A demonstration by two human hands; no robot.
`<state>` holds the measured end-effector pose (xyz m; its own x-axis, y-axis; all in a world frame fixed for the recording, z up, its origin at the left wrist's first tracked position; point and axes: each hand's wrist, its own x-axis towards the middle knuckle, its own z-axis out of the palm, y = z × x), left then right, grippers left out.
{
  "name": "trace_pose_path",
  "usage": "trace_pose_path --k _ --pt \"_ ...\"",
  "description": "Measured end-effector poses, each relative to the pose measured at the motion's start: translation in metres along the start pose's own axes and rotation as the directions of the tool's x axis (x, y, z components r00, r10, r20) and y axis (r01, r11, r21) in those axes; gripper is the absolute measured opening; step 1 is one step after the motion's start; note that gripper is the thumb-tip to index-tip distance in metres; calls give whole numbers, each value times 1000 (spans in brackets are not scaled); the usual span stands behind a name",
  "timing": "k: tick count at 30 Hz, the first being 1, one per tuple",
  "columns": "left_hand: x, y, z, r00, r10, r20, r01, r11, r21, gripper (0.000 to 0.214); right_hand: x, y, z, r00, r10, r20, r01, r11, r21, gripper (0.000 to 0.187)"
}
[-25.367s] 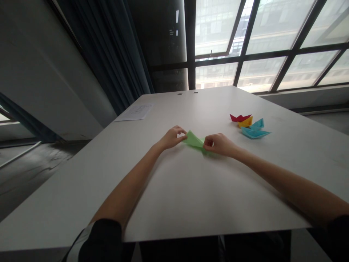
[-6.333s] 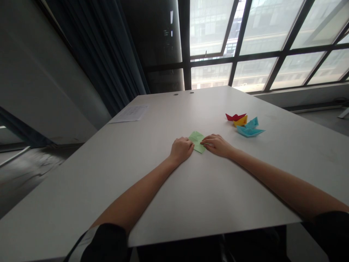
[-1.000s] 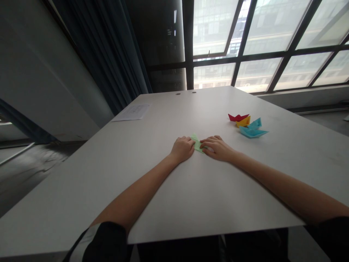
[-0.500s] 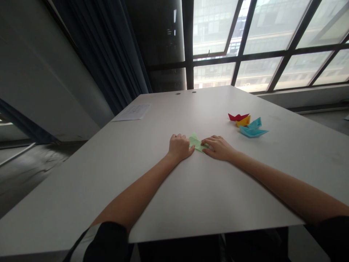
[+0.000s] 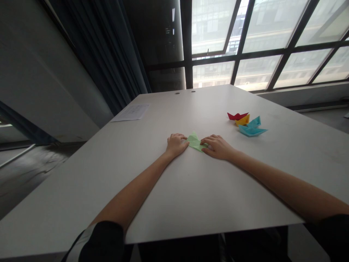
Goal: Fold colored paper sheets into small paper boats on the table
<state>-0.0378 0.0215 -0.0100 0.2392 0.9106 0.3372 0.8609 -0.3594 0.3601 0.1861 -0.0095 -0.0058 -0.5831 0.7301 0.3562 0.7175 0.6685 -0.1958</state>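
Observation:
A light green folded paper point(image 5: 194, 141) lies on the white table between my two hands, with a pointed part sticking up away from me. At its left edge, the thumb and fingers of my left hand point(image 5: 175, 145) close on the paper. My right hand point(image 5: 217, 147) grips the right end, fingers bent over it and thumb at the near edge. Parts of both ends are hidden under the fingers, so the exact folds there cannot be made out.
To the right stand folded paper boats: a red one point(image 5: 237, 116), a yellow one point(image 5: 243, 120) and light blue ones point(image 5: 252, 131), close together. A printed sheet point(image 5: 131, 112) lies at the table's far left. The table point(image 5: 174, 203) ends before a window.
My left hand has shifted slightly left and its fingers have loosened from a tighter curl, baring more of the green paper's left side. My right hand stays nearly in place.

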Motion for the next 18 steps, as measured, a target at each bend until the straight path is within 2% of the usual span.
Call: trace_pose_path --k 3,7,12,18 --pt "1 -1 0 1000 17 -14 -18 997 -77 19 0 -1 0 1000 9 0 -9 1000 -5 27" --pt "1 -1 -1 986 164 -33 -166 979 -119 18 0 -2 0 1000 21 11 -20 1000 -14 28" --pt "-3 2 -2 913 406 21 -405 913 -59 24 1 -3 -1 999 46 21 -46 999 -15 31" --pt "-6 7 -5 864 496 85 -502 862 70 19 0 -3 0 1000 -18 18 18 1000 -5 37"
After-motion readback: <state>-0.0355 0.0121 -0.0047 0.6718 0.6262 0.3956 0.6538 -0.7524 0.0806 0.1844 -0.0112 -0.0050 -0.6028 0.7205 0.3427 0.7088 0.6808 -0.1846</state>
